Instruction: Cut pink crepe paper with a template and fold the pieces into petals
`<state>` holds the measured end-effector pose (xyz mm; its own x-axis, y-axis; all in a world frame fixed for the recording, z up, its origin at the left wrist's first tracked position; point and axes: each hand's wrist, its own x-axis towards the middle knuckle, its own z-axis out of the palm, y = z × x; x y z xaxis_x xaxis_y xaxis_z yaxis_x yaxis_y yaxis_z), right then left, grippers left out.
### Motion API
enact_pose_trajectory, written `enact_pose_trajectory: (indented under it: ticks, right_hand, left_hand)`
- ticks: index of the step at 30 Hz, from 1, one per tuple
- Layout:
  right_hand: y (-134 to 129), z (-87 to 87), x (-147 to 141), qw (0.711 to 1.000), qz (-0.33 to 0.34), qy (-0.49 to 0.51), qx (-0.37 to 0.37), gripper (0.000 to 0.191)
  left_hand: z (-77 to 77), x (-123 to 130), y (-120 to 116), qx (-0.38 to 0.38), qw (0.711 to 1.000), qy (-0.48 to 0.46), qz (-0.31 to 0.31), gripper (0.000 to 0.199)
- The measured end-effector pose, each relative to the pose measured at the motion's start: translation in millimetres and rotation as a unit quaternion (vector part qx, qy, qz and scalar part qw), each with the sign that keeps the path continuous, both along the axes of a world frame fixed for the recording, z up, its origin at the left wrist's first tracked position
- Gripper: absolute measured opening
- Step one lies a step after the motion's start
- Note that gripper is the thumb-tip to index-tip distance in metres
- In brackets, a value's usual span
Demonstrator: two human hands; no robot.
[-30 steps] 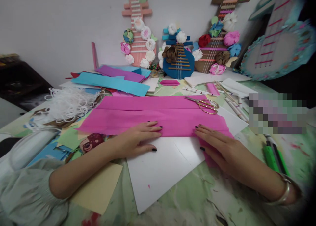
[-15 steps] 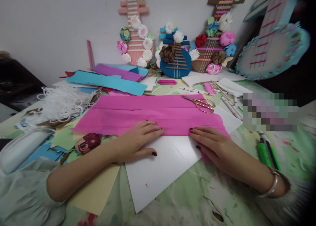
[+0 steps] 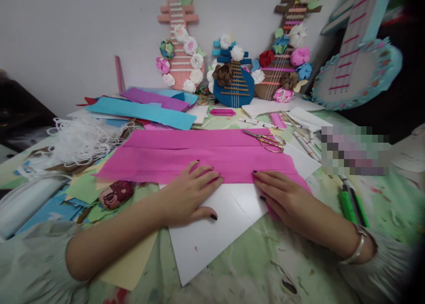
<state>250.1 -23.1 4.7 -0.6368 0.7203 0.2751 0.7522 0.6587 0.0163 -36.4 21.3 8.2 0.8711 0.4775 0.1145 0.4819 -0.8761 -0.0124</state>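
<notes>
A wide pink sheet (image 3: 199, 157) with lengthwise folds lies partly over a white board (image 3: 212, 233). My left hand (image 3: 192, 193) rests on its front edge, fingers spread and flat, thumb apart over the board. To the right, my right hand (image 3: 282, 195) presses flat on the same edge, its fingers stretched out and close to each other. Neither hand grasps anything that I can see. Gold-handled scissors (image 3: 270, 141) lie on the sheet's right back part.
White cord (image 3: 83, 140) is heaped at the left, near a dark red patterned object (image 3: 117, 194). Blue strips (image 3: 142, 112) lie behind the sheet. Flower-decorated paper instruments (image 3: 234, 84) stand by the wall. Green-handled tools (image 3: 348, 204) lie at the right.
My left hand's fingers have spread wider, and its thumb has shifted slightly right and toward me. My right hand stays at the edge. The view has shifted a little.
</notes>
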Motion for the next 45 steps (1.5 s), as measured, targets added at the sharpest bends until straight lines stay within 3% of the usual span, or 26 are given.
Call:
enact_pose_trajectory:
  ticks: [7,15,22,30,37,41,45]
  right_hand:
    - [-6,2.7,-14,0.999,-0.014,-0.036,0.032,0.039]
    - [-18,2.5,-35,0.993,0.058,-0.078,-0.067,0.065]
    - [-20,5.8,-32,0.996,0.046,-0.066,-0.049,0.072]
    - [-27,3.4,-28,0.998,0.015,-0.065,-0.007,0.075]
    - [-26,2.6,-20,0.998,0.005,-0.058,0.015,0.065]
    - [-25,1.9,-17,0.998,0.01,-0.06,0.013,0.064]
    - [-24,0.8,-17,0.998,0.01,-0.054,0.015,0.062]
  left_hand:
    - [5.4,13,-6,-0.019,1.0,0.012,0.012,0.076]
    - [3.1,12,-7,0.009,1.0,0.01,0.014,0.075]
    - [-3.0,9,-8,0.036,0.999,0.003,0.01,0.074]
    - [2.6,2,-7,0.082,0.993,-0.082,-0.011,0.051]
    - [3.4,-17,6,-0.034,0.977,-0.209,0.017,0.011]
    - [5.4,-24,11,-0.077,0.969,-0.227,0.057,0.013]
    - [8.6,-18,8,-0.066,0.981,-0.179,0.023,0.031]
